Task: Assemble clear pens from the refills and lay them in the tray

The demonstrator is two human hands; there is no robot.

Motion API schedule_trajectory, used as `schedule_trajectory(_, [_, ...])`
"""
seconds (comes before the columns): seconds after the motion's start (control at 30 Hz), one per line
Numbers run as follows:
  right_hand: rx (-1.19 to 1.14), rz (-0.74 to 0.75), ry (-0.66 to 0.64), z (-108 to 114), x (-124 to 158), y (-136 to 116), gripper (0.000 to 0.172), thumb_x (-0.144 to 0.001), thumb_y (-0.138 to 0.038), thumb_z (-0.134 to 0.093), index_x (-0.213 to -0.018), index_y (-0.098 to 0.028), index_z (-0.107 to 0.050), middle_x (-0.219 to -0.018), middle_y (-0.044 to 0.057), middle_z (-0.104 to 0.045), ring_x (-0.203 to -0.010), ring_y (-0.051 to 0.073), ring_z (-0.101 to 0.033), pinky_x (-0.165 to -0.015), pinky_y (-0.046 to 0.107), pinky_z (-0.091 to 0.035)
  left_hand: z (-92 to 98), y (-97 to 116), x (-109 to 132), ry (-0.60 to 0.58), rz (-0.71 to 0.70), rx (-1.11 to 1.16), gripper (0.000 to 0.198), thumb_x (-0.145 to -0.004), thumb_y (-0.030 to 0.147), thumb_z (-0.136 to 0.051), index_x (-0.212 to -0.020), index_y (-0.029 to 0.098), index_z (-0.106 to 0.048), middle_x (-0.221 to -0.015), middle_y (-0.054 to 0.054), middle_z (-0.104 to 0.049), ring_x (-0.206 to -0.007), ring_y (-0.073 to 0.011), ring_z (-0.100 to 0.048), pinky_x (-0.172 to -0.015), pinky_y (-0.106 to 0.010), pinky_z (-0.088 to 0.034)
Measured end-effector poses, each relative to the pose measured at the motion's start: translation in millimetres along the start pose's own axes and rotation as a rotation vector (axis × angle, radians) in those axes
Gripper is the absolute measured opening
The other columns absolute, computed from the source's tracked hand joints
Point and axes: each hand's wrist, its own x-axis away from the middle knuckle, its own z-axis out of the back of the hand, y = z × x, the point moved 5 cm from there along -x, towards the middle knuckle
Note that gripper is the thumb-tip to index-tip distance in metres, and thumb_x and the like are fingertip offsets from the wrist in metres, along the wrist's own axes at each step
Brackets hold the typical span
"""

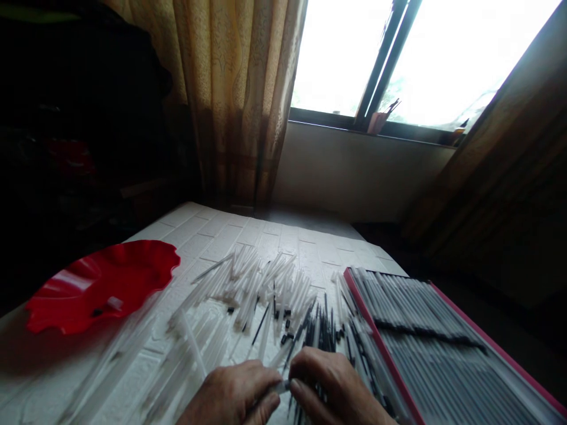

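Observation:
At the bottom middle my left hand (237,392) is closed on a short visible piece of translucent pen barrel (280,387). My right hand (332,386) meets it there, thumb and forefinger pinched at the barrel's dark end; what exactly they grip is mostly hidden. Just beyond the right hand lies a bunch of dark pen refills (322,327). Several small black caps (287,338) are scattered near them. Loose clear pen barrels (199,345) spread in piles to the left and ahead of my hands.
On the right, a pink-edged box (436,348) holds rows of pens with dark parts. A red wavy-rimmed bowl (153,251) at the left contains a few small pieces. Everything rests on a white brick-patterned table cover (266,230). Behind are a curtain (234,88) and a window.

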Motion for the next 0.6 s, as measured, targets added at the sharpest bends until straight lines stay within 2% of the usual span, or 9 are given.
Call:
schedule_trajectory(0.1, [0.011, 0.000, -0.039, -3, -1, -2, 0.023, -0.091, -0.029, -0.043, -0.071, -0.020, -0.050, -0.061, -0.002, -0.054, -0.054, 0.010, -0.050, -0.053, 0.020, -0.034, -3.3, 1, -1, -0.036, -0.017, -0.020, 0.014, -0.089, 0.020, -0.055, -0.093, 0.021, -0.068, -0.081, -0.005, -0.073, -0.076, -0.0194, -0.072, -0.064, -0.020, -0.052])
schedule_trajectory(0.3, [0.028, -0.066, -0.105, -14, -2, 6, 0.032, -0.092, -0.033, -0.034, -0.062, -0.022, -0.030, -0.055, -0.006, -0.035, -0.048, 0.009, -0.039, -0.048, 0.022, -0.025, -3.7, 5, -5, -0.068, -0.026, -0.042, 0.011, -0.088, 0.020, -0.058, -0.088, 0.020, -0.069, -0.079, -0.004, -0.073, -0.073, -0.0180, -0.071, -0.060, -0.018, -0.049])
schedule_trajectory(0.43, [0.029, -0.018, -0.034, -5, -1, 4, 0.033, -0.094, -0.033, -0.033, -0.063, -0.022, -0.029, -0.055, -0.006, -0.034, -0.047, 0.009, -0.037, -0.047, 0.022, -0.025, 3.7, 5, -4, -0.024, 0.007, -0.003, 0.017, -0.088, 0.025, -0.058, -0.100, 0.022, -0.069, -0.084, -0.004, -0.073, -0.076, -0.0186, -0.071, -0.064, -0.019, -0.050])
schedule_trajectory(0.5, [0.034, -0.030, 0.020, 3, 1, 4, 0.034, -0.095, -0.033, -0.032, -0.063, -0.022, -0.031, -0.056, -0.006, -0.036, -0.048, 0.009, -0.037, -0.047, 0.021, -0.026, 6.5, 3, -2, 0.011, 0.021, 0.034, 0.021, -0.092, 0.030, -0.052, -0.103, 0.023, -0.068, -0.086, -0.003, -0.074, -0.078, -0.0179, -0.071, -0.065, -0.019, -0.049])
schedule_trajectory(0.6, [0.049, -0.085, 0.043, 10, 2, 7, 0.035, -0.097, -0.034, -0.031, -0.064, -0.022, -0.034, -0.057, -0.006, -0.038, -0.049, 0.009, -0.037, -0.049, 0.021, -0.027, 8.1, 0, 0, 0.056, 0.036, 0.031, 0.030, -0.096, 0.031, -0.042, -0.090, 0.022, -0.069, -0.077, -0.002, -0.073, -0.070, -0.0158, -0.070, -0.060, -0.020, -0.045])
